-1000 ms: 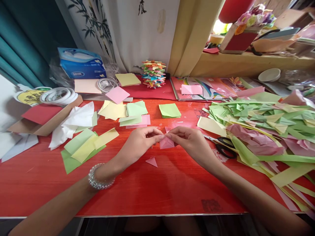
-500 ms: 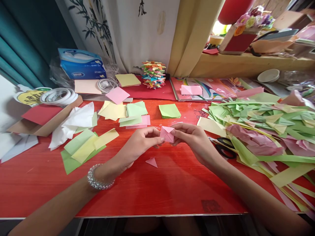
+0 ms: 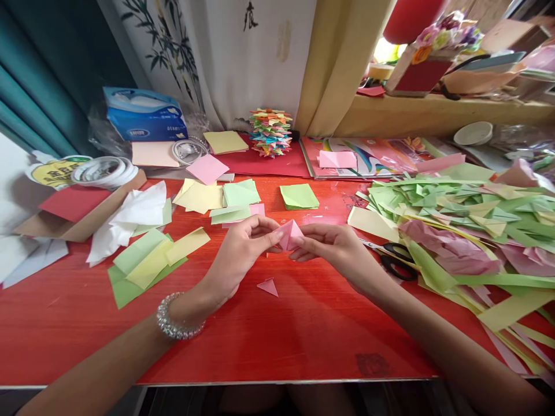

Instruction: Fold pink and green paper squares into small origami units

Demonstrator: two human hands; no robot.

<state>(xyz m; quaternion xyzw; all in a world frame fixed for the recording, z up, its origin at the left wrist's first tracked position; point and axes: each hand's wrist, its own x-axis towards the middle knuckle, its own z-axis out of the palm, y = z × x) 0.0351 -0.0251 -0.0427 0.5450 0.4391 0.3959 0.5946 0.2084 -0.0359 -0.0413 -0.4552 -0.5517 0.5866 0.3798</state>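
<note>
A small folded pink paper piece (image 3: pixel 289 235) is held between both my hands just above the red table (image 3: pixel 277 335). My left hand (image 3: pixel 243 251), with a beaded bracelet on its wrist, pinches the piece's left side. On the right side my right hand (image 3: pixel 333 249) grips it with closed fingertips. A small pink folded triangle (image 3: pixel 267 286) lies on the table just below my hands.
Stacks of yellow, green and pink paper squares (image 3: pixel 225 199) lie beyond my hands. A big heap of paper offcuts (image 3: pixel 459 225) covers the right side, with black scissors (image 3: pixel 392 260) at its edge. Tape rolls (image 3: pixel 104 170), a tissue box (image 3: pixel 145 115) and a stack of folded coloured pieces (image 3: pixel 271 132) stand behind.
The pink piece was pressed down on the table, then lifted and turned between my fingertips. Both hands have shifted slightly; it now points upward.
</note>
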